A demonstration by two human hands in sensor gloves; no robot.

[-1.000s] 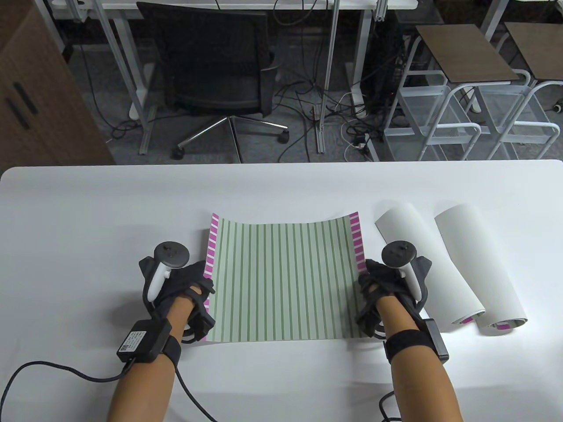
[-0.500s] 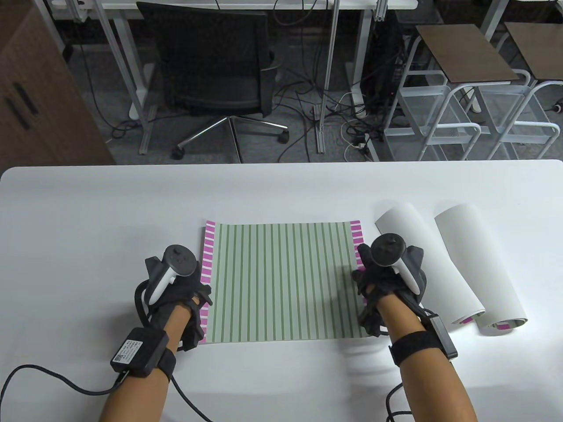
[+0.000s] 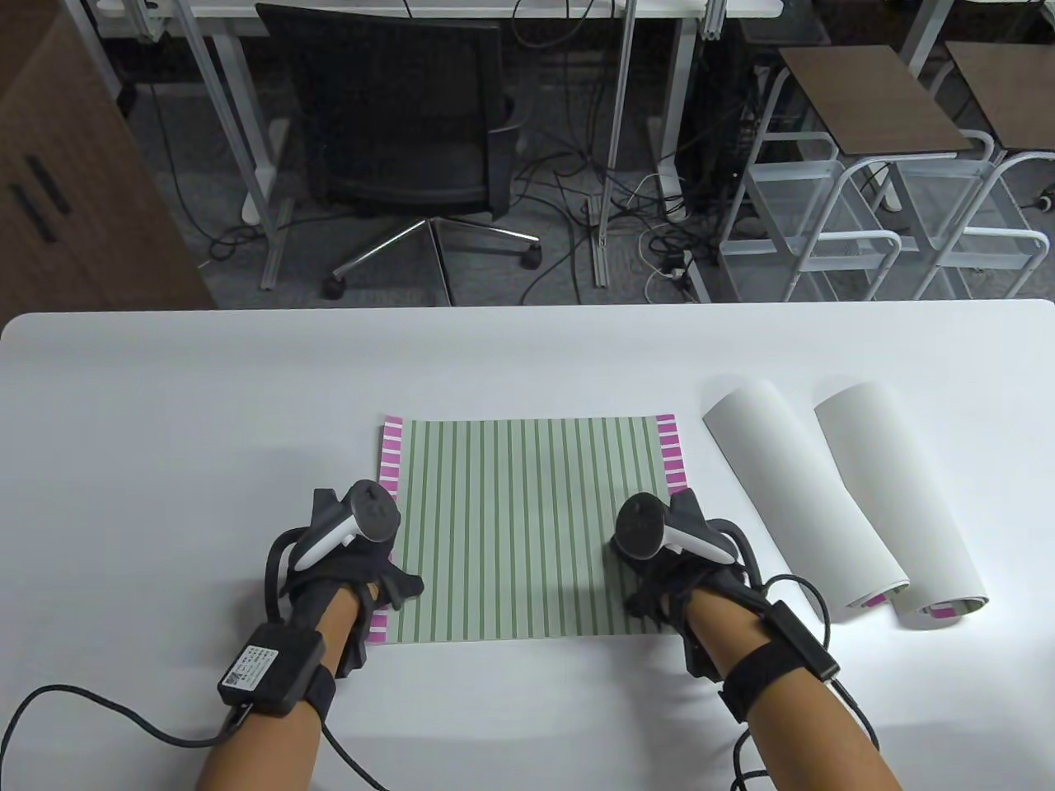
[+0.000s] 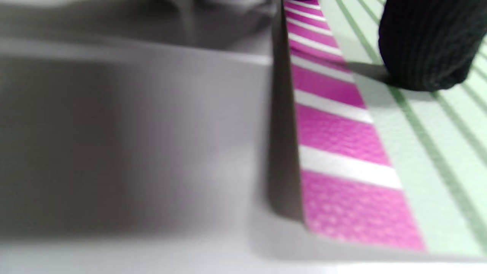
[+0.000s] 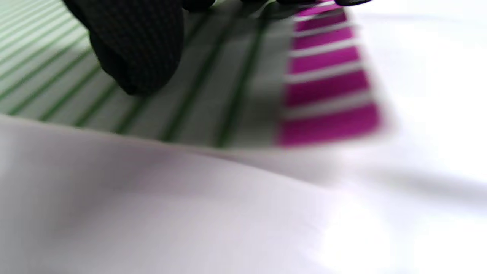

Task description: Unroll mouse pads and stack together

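An unrolled mouse pad [image 3: 527, 527] with green stripes and magenta side bands lies flat on the white table [image 3: 165, 428]. My left hand [image 3: 363, 568] presses on its near left part. A gloved fingertip [image 4: 426, 49] rests on the stripes beside the magenta band [image 4: 335, 152]. My right hand [image 3: 659, 577] presses on its near right part, a fingertip [image 5: 140, 53] down on the stripes. Two rolled pads, white side out, lie to the right: one [image 3: 799, 503] close to the flat pad, one [image 3: 902, 503] beyond it.
The table's far edge [image 3: 527, 309] runs across the middle of the table view. Behind it are an office chair [image 3: 404, 140], floor cables and metal stools [image 3: 874, 165]. Glove cables trail off the near edge [image 3: 99, 709].
The pad's raised side edges have gone down and it now lies flat. Both hands have moved inward and nearer, from the pad's sides onto its near corners.
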